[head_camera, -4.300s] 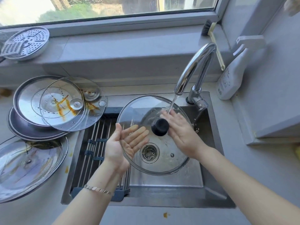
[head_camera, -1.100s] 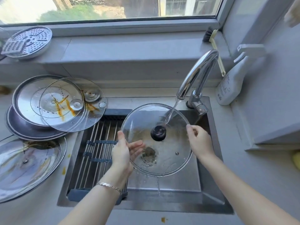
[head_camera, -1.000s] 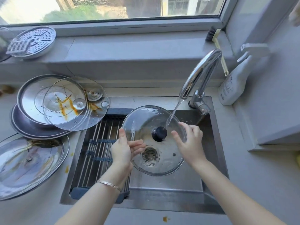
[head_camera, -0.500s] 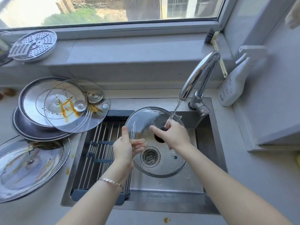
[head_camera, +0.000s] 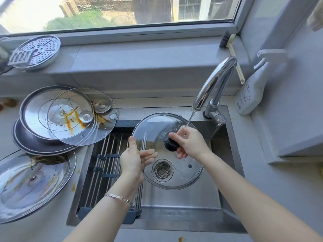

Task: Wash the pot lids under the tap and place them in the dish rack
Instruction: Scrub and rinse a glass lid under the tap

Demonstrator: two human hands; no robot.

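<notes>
Left grip (head_camera: pixel 134 159) pinches glass lid (head_camera: pixel 153 126) by its rim; right grip (head_camera: pixel 190 144) wraps knob (head_camera: pixel 170 145) under tap (head_camera: pixel 215 81). I'd rotate slowly, tilted.

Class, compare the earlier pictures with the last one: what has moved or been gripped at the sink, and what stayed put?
The right hand moved from the right rim of the glass lid inward to its black knob, gripping it under the running tap. The left hand still pinches the left rim. The dirty lids and dish rack stayed put.
</notes>
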